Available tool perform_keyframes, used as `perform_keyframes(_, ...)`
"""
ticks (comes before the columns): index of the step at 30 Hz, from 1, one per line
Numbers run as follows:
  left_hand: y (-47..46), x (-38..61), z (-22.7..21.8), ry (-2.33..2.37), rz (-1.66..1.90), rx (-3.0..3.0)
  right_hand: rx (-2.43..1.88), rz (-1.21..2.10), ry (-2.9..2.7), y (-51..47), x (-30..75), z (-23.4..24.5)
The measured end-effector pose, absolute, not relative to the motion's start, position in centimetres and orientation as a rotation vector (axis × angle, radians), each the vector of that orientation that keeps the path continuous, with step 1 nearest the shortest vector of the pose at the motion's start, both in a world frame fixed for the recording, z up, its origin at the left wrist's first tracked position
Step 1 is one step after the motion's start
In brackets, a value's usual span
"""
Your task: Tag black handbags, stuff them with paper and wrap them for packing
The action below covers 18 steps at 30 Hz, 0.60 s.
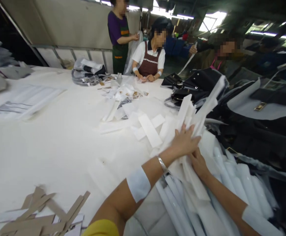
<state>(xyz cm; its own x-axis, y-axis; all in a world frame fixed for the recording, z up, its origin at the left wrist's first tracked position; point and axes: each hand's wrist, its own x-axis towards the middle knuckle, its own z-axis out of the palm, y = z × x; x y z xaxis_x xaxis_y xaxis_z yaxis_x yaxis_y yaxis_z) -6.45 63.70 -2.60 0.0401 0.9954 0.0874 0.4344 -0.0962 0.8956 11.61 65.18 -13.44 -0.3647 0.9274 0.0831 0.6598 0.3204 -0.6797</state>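
My left hand lies flat, fingers stretched out, on top of a heap of white paper strips on the white table. It wears a silver bangle at the wrist. My right hand sits just below it, pushed in among the same strips, its fingers curled under the paper and mostly hidden. Rolled white paper wraps lie in a row to the right of both hands.
Black handbags pile up on the right. Brown card strips lie at the near left edge. Three other people work at the far side, by more paper scraps and stacked bags. Printed sheets lie left.
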Motion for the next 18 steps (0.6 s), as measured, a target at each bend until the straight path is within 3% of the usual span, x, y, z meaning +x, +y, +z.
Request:
perform_keyframes(4,62.7,-12.0,-2.1,1.567,1.079,1.548,-1.447,0.934,-1.979,65.1,11.1,-12.9)
perform_keyframes(9,51.4,-14.9,-4.6,1.975,1.282,1.255,-1.434,0.982,-1.951,65.0,10.9,-12.9)
perform_keyframes(13,44.0,-11.7,-10.0,1.907,1.075,1.332,-1.415,1.005,-1.903,64.9,11.1,-13.3)
perform_keyframes(18,46.6,-7.9,-13.9,1.684,0.854,1.655,-1.404,1.1,-1.772,65.5,11.0,-13.3)
